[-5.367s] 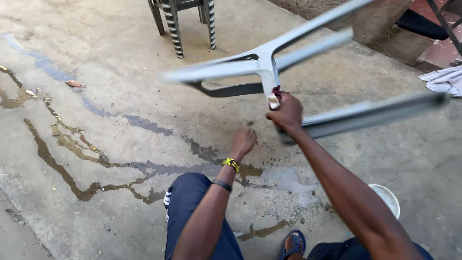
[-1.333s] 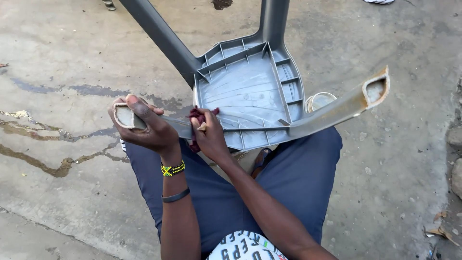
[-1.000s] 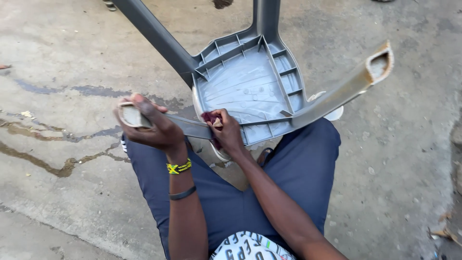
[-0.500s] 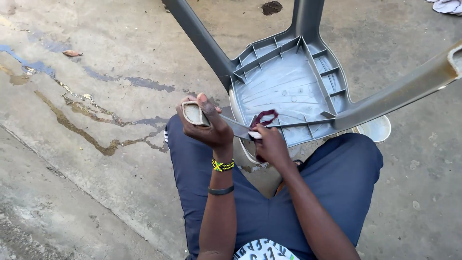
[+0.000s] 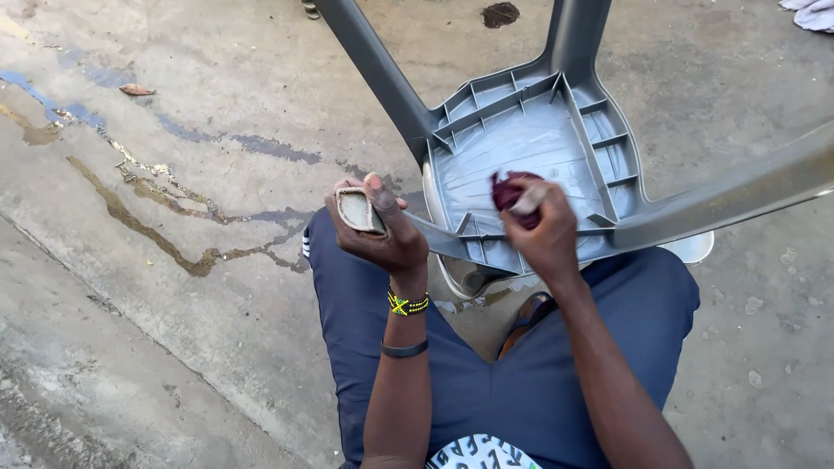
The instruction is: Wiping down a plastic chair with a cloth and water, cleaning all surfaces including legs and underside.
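While the left hand [image 5: 375, 227] wraps closed around the end of one leg of an upturned grey plastic chair [image 5: 530, 165], its thumb lying across the leg's hollow tip, the right hand [image 5: 543, 230] is curled tight about a small dark red cloth [image 5: 508, 193] and presses it against the ribbed underside of the seat. The chair rests over the lap of the person, who sits on the concrete floor [image 5: 174, 347] in dark blue trousers [image 5: 521, 391]. Four chair legs show: the one in the left hand's grip, two rising toward the top edge, and one stretching off to the right. Two bands sit on the left forearm, a yellow and black beaded bracelet [image 5: 408, 304] at the wrist and a plain dark band [image 5: 404, 350] just below it. A white basin [image 5: 691, 247] peeks out from under the seat on the right. One wet streak [image 5: 165, 217] winds across the floor at left, with a single dry leaf [image 5: 137, 89] near it and one dark spot [image 5: 499, 13] at the top.
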